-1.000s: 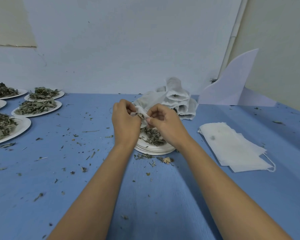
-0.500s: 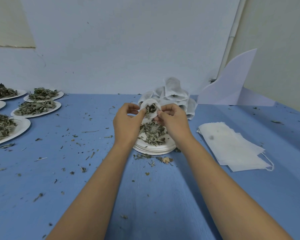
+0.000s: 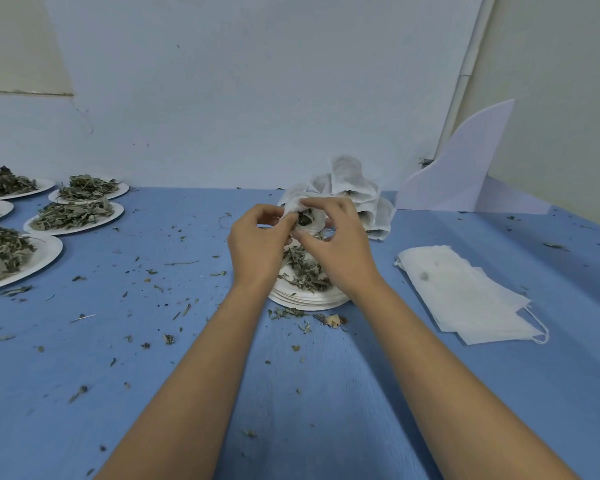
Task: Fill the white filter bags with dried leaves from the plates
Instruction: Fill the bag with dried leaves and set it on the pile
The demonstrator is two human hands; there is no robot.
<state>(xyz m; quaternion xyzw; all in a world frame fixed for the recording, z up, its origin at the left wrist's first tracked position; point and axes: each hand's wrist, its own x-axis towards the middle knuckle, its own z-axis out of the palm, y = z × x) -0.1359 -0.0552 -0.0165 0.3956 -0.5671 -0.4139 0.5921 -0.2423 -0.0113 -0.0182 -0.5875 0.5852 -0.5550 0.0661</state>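
Both hands meet above the middle of the blue table [image 3: 153, 375]. The left hand [image 3: 257, 244] pinches one edge of a white filter bag [image 3: 293, 206]. The right hand [image 3: 340, 251] pinches the opposite rim with curled fingers, so the mouth gapes and dark leaf shows inside. The bag hangs just above a stack of white plates [image 3: 309, 301], whose top plate carries a small heap of dried leaves [image 3: 303, 271].

Behind the hands stands a pile of filled bags [image 3: 354, 188]. To the right, well apart, lies a flat stack of empty bags [image 3: 465, 292] with a loop of cord at its near corner. Further plates of leaves [image 3: 73, 216] sit at the far left.

Handling, as judged: the bag looks like thin, limp fabric that is almost weightless and would collapse unless its rim is held at two opposed points. The rim is therefore the place to grip. Squeezing the body would probably crush the contents and close the opening. The leaves appear dry, brittle and very light, so they shed easily, as the crumbs scattered across the table suggest. They are best taken in loose pinches directly over the plate.
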